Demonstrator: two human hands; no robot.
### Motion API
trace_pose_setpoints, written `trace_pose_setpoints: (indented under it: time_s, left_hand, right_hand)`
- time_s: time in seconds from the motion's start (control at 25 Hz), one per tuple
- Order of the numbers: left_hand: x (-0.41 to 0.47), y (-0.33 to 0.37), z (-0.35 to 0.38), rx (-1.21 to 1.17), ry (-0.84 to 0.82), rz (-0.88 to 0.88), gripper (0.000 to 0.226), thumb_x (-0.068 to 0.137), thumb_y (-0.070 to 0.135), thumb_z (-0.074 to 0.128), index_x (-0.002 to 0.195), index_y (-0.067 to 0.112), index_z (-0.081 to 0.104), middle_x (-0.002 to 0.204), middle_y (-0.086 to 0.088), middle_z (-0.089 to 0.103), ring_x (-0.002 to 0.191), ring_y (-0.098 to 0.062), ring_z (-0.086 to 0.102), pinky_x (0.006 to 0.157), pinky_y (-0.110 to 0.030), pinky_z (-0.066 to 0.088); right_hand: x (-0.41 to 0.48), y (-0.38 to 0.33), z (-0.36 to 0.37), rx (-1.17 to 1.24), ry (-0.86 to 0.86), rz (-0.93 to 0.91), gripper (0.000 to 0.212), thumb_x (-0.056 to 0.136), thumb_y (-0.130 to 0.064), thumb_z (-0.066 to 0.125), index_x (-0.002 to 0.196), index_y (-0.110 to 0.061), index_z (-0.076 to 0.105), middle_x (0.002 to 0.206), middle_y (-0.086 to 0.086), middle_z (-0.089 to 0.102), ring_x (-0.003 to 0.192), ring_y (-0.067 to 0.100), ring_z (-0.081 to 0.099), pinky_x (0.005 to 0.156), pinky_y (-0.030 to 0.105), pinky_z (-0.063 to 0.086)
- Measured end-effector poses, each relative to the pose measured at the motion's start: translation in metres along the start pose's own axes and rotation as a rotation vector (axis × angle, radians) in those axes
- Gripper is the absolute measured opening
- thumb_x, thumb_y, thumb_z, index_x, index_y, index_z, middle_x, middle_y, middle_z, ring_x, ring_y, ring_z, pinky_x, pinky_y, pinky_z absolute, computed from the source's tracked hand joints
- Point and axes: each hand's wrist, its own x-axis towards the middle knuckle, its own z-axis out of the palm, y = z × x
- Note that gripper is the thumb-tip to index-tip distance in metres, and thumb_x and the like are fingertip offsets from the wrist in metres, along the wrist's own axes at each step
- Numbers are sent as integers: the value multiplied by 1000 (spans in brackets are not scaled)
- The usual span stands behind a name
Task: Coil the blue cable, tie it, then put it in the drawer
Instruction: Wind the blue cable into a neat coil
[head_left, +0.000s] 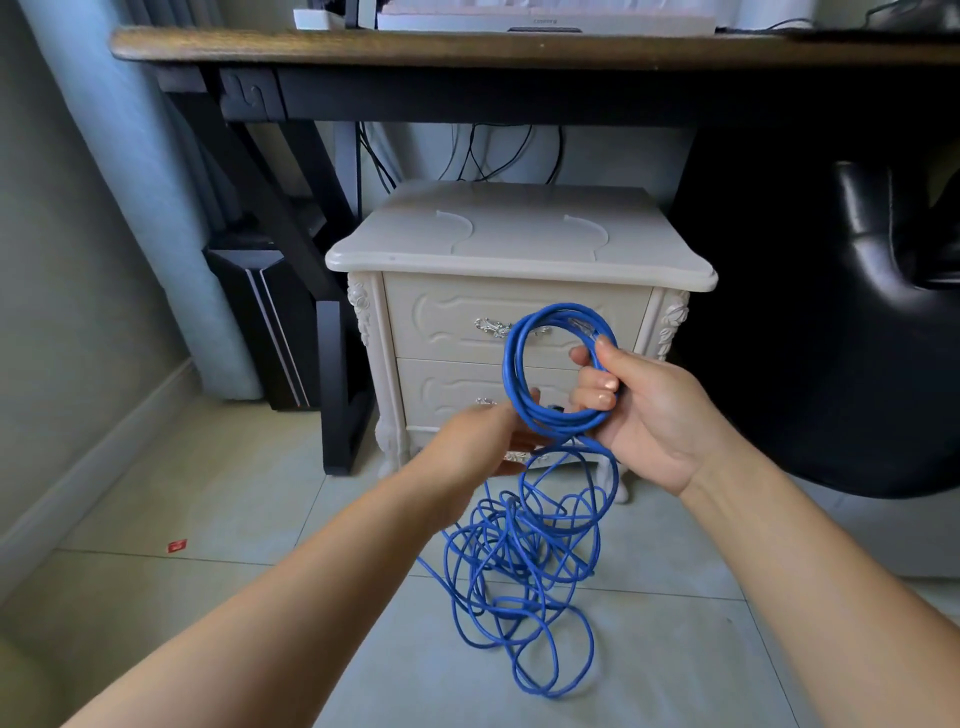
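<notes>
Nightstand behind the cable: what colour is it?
The nightstand is cream white, seen best in the head view.

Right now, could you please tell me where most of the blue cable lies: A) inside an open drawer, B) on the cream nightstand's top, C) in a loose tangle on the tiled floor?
C: below the few loops held in the right hand, the rest of the blue cable sprawls tangled on the pale tiled floor.
</notes>
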Motion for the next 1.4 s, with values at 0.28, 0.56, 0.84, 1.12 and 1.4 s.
trace_pose_setpoints:
  time_s: [0.28, 0.56, 0.84, 1.12, 1.4]
  left_hand:
    - [7, -4, -3, -460, 7, -110, 11, 89, 17, 61, 86, 18, 71, 81, 5, 70, 76, -7, 55, 75, -24, 41]
    - [4, -2, -9, -407, -55, 95, 16, 93, 12, 58, 98, 14, 73, 111, 1, 72, 103, -8, 62, 96, -30, 44]
    - [6, 2, -10, -225, -116, 201, 26, 95, 20, 59, 119, 17, 70, 103, 2, 73, 96, -11, 65, 88, -30, 49]
    - [14, 6, -15, 204, 183, 297, 33, 90, 41, 65, 118, 24, 67, 58, 18, 55, 39, 3, 43, 45, -11, 32]
    - [18, 9, -29, 391, 350, 381, 31, 94, 43, 59, 90, 15, 70, 51, 7, 37, 40, -6, 35, 41, -17, 27]
  right_hand:
    - [0, -5, -6, 228, 133, -8, 26, 104, -22, 40, 86, -8, 52, 53, -5, 34, 43, 7, 35, 77, 28, 47]
    - [5, -2, -12, -1, 331, -111, 26, 106, -18, 38, 85, -7, 50, 53, -4, 32, 37, 6, 34, 68, 36, 52]
    - [-4, 21, -2, -677, 28, 53, 19, 104, -20, 43, 98, -7, 55, 55, -3, 41, 49, 11, 42, 60, 32, 54]
    - [-16, 21, 10, -1154, 11, 110, 33, 103, -47, 34, 112, -26, 58, 89, 3, 69, 36, -1, 51, 45, 25, 38]
    - [8, 12, -17, -723, 296, 6, 42, 104, -46, 29, 99, -19, 61, 73, 9, 74, 47, 19, 52, 42, 24, 31]
